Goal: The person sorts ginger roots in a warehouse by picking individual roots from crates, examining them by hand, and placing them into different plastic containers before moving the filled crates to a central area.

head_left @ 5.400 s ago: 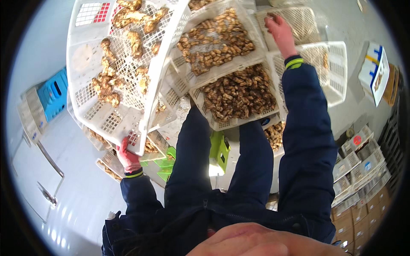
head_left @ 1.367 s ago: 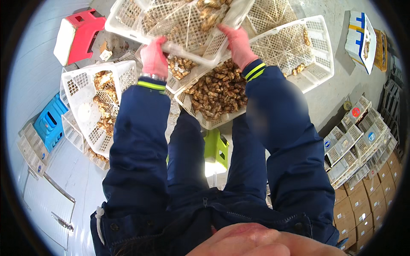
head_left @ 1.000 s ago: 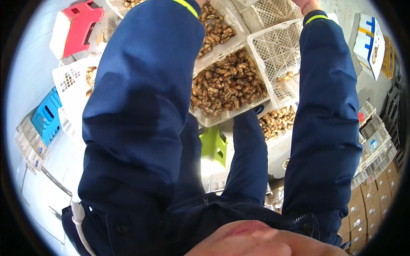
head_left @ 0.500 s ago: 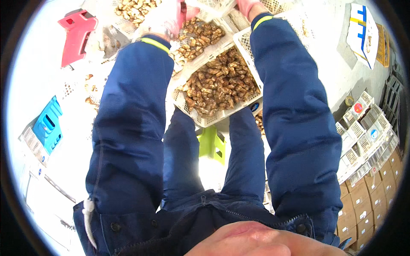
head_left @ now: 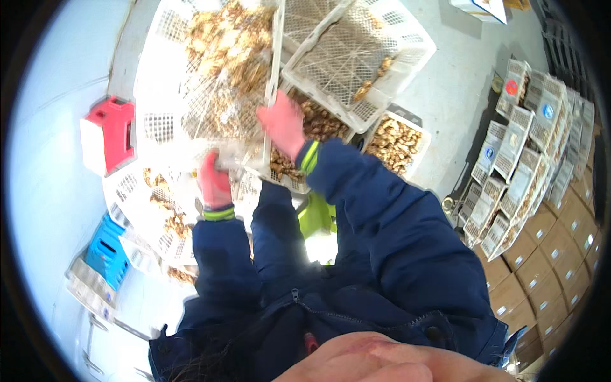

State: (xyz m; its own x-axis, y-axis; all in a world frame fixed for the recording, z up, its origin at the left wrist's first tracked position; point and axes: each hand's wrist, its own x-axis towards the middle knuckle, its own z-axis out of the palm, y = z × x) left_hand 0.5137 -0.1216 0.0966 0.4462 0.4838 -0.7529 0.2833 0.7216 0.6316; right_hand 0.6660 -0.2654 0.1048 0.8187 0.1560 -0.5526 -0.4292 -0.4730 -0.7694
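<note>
A large white plastic crate (head_left: 275, 76) is at the far left, with pale-brown, knobbly, mushroom-like pieces (head_left: 232, 44) in its far part. My left hand (head_left: 215, 181), in a pink glove, grips its near edge. On its right side rim is my right hand (head_left: 284, 126), also pink-gloved, fingers closed and slightly blurred. Beneath and right of that hand, darker brown pieces (head_left: 323, 121) fill a lower crate, partly hidden by my hand and sleeve. A nearly bare white crate (head_left: 388, 95), with a few pieces in it, sits across the far side of that lower crate.
A small crate of brown pieces (head_left: 394, 141) stands at the right. Further right are stacked white crates (head_left: 509, 153) and cardboard boxes (head_left: 541, 248). A red stool (head_left: 113, 134) and a blue stool (head_left: 108, 251) are at the left. Something green (head_left: 316, 215) shows between my legs.
My view has shifted. Both hands have come nearer and to the left, from the far crates onto the large crate. A nearly bare crate now lies across the crate of darker pieces.
</note>
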